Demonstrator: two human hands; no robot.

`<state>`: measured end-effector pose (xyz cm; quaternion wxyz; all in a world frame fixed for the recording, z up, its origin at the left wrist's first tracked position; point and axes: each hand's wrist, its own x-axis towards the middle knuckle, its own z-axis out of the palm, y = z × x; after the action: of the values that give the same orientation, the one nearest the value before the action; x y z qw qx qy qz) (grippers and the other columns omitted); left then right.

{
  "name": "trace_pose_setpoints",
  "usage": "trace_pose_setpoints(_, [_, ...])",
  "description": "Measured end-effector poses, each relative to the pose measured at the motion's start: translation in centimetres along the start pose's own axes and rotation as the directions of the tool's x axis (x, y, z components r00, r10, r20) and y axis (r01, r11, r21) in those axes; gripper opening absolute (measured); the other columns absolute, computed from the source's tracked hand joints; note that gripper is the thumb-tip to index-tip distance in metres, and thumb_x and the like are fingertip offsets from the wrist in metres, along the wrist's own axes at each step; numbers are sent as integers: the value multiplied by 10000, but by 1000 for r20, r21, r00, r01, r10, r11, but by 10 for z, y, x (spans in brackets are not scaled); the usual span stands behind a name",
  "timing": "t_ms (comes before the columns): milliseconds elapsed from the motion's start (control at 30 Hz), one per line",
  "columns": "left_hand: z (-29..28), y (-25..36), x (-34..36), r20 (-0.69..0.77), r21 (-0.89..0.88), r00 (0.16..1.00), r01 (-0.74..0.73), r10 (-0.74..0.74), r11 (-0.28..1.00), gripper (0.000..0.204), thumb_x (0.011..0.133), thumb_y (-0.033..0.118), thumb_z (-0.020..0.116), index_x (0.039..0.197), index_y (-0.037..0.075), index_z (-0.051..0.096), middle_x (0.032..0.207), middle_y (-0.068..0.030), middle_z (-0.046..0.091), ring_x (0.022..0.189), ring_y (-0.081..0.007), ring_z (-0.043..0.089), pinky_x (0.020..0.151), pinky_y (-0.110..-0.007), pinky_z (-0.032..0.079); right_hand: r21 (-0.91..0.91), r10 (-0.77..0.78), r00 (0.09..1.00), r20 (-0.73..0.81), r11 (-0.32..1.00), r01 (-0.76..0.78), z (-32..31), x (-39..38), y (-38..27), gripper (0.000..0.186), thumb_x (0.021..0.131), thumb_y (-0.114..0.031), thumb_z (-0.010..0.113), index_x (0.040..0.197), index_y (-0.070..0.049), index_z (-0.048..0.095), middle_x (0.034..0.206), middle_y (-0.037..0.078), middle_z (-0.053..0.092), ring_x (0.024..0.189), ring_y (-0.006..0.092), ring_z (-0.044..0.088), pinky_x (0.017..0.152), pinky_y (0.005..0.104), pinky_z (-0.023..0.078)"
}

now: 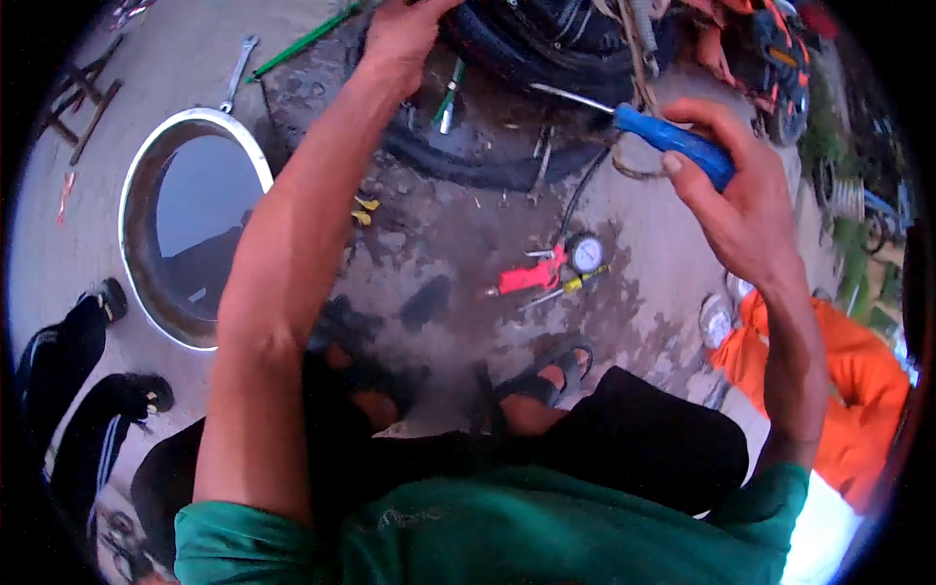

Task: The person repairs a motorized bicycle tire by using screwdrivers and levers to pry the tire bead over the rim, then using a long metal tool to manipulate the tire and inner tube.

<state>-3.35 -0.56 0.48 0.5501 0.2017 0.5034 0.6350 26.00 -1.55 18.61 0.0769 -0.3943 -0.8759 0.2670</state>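
Note:
My right hand point(736, 195) grips a screwdriver point(668, 141) by its blue handle, its thin metal shaft pointing left across a black tyre point(531, 54). At the top, my left hand point(405, 39) reaches to the tyre's left side; its fingertips run out of view, so what they hold cannot be made out. A loose black tube point(463, 166) lies below the wheel, near a green-handled tool point(450, 97). A red inflator gun with a round gauge point(526, 276) and a yellow-handled screwdriver point(585, 280) lie on the damp ground.
A metal basin of water point(136, 239) stands at left, with a wrench point(236, 73) and a green rod point(307, 42) beyond. Other people's legs are at lower left point(63, 370), and someone in orange point(858, 390) is at right. A bike part point(780, 58) stands at upper right.

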Motion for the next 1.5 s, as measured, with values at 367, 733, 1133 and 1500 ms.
trace_pose_setpoints(367, [18,-42,13,-347,120,918,-162,194,980,930,818,450,861,1465,-89,465,1402,-245,610,1283,-348,586,1097,-407,449,-527,-323,946,41,797,295,-33,88,-56,352,949,-148,664,1296,-93,643,1098,150,709,979,267,701,888,341,534])
trace_pose_setpoints(733, [1,-71,33,-218,453,917,-207,333,867,947,853,451,805,1458,-162,410,1461,-363,506,1425,-442,455,1190,-429,358,-608,-339,918,207,690,392,-5,139,-112,364,898,-113,655,1261,-88,653,1090,164,692,970,345,697,861,399,553])
trace_pose_setpoints(1133, [-25,-62,25,-234,317,917,-243,324,917,699,813,365,852,1321,-38,593,1195,-193,714,1086,-300,687,950,-405,535,-850,-97,979,179,485,203,33,166,-160,285,926,-97,649,1206,-76,697,1113,132,645,977,251,650,870,367,558])
trace_pose_setpoints(1500, [-10,-58,23,-96,223,920,-353,381,909,698,894,185,802,1457,-44,457,1353,-134,639,1225,-239,612,1092,-380,460,-493,-1,887,461,831,258,8,104,-73,333,814,-249,690,1111,-100,719,1016,167,730,974,384,702,834,510,557])
